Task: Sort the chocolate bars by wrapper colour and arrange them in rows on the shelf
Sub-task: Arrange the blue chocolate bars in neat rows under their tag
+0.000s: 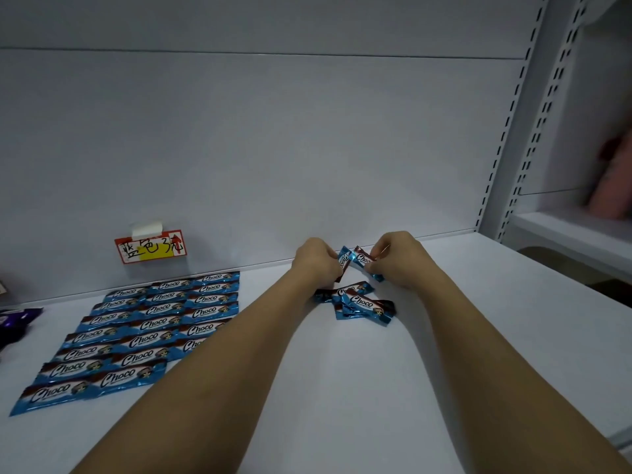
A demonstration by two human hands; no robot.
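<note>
Both hands work near the back wall: left hand [316, 260] pinches one blue bar [343, 263], right hand [398, 260] pinches another [363, 258]. Loose blue bars [359, 302] lie just below on the white shelf [444, 354]; neat blue rows [143, 326] fill its left, under a red price tag [150, 250]

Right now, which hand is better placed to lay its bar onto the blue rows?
Probably the left hand. It grips a blue bar and sits nearer the blue rows, on its side. The right hand would have to cross over with its bar.
</note>
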